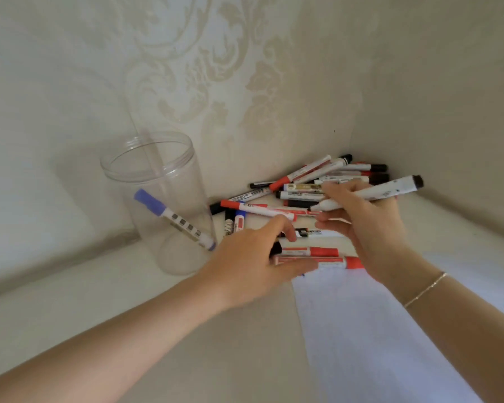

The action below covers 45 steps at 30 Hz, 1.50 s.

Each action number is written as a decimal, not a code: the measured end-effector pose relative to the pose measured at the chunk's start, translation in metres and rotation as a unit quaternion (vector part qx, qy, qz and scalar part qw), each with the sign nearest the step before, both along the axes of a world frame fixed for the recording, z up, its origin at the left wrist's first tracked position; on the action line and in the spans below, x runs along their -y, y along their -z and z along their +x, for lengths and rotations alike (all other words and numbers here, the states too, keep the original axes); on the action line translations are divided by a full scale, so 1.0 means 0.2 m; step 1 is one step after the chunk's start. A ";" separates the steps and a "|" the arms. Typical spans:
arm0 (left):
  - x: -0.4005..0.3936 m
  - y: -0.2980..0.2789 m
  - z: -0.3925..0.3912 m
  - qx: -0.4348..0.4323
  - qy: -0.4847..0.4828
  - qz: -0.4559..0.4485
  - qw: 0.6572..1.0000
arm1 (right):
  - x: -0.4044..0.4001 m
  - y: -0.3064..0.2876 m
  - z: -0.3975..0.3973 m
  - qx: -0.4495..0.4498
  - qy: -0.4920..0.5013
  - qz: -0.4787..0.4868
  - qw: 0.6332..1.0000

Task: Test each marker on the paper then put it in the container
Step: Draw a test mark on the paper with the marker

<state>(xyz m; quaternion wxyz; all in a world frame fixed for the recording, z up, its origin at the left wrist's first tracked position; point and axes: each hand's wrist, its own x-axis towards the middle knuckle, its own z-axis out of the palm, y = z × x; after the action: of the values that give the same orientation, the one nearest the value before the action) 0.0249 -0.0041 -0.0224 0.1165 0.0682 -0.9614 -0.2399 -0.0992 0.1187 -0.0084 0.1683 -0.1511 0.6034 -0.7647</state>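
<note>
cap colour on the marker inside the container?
Blue cap, seen in the head view.

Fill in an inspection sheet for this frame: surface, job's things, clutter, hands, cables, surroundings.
Surface: pale tabletop set into a wall corner.
Job's things: white paper lying at near right; clear container upright at left with one blue-capped marker leaning inside; pile of markers heaped in the corner, red, black and blue caps.
Clutter: nothing seen.
Hands: right hand grips an uncapped white marker, tip pointing left; left hand reaches over the near markers, and whether it holds anything cannot be told.
Cables: nothing seen.
Surroundings: cream patterned wallpaper behind; plain wall at right; thin bracelet on the right wrist.
</note>
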 end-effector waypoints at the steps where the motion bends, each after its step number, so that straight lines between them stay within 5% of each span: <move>1: -0.01 0.02 0.01 0.009 0.007 -0.058 0.998 | -0.01 0.03 0.01 -0.013 -0.011 0.030 0.999; 8: -0.02 0.18 0.02 -0.048 0.044 -0.156 0.986 | -0.02 0.18 0.07 -0.063 0.016 0.124 0.990; 14: -0.01 0.22 0.00 -0.035 -0.003 -0.181 0.983 | -0.02 0.24 0.08 -0.229 0.064 0.107 0.965; 20: -0.01 0.23 0.01 -0.012 0.010 -0.192 0.981 | -0.06 0.18 0.03 -0.055 0.004 0.052 0.997; 26: -0.01 0.24 0.03 -0.002 0.017 -0.189 0.982 | -0.05 0.17 0.00 -0.064 0.030 0.055 0.996; 34: 0.00 0.24 0.03 -0.003 0.011 -0.185 0.983 | -0.01 0.22 0.06 -0.102 0.040 0.204 0.973; 45: 0.00 0.21 0.03 0.017 0.005 -0.175 0.984 | 0.00 0.24 0.06 -0.140 0.059 0.227 0.962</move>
<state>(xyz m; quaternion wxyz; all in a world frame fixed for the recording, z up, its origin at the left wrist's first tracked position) 0.0312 -0.0032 -0.0635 0.1095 0.0461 -0.9906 -0.0678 -0.0877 0.1191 -0.0559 0.0663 -0.1788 0.7863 -0.5877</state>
